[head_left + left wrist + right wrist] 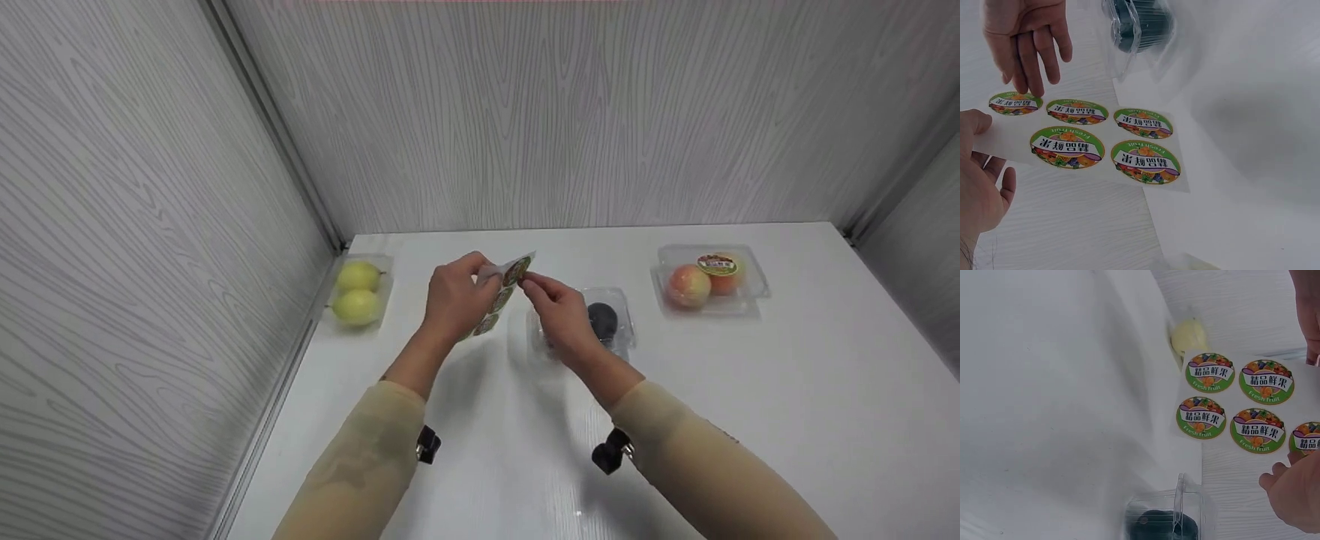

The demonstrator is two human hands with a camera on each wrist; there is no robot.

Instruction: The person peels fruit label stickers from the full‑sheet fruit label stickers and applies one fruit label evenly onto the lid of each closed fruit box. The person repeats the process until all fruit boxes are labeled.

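My left hand grips one end of a sheet of oval fruit stickers, held above the table. The stickers are green with fruit pictures and "Fresh fruit" lettering, set in two rows. My right hand is at the sheet's far edge, its thumb and fingertips pinching the edge of a corner sticker. Whether that sticker is lifting from its backing is hard to see. Below and beside the right hand stands a clear plastic box with a dark round fruit inside, partly hidden by that hand.
At the left edge of the white table, a clear box holds two yellow-green pears. Toward the back right, another clear box contains red-yellow round fruits and bears an oval sticker on its lid. Grey wood-grain panels surround the table.
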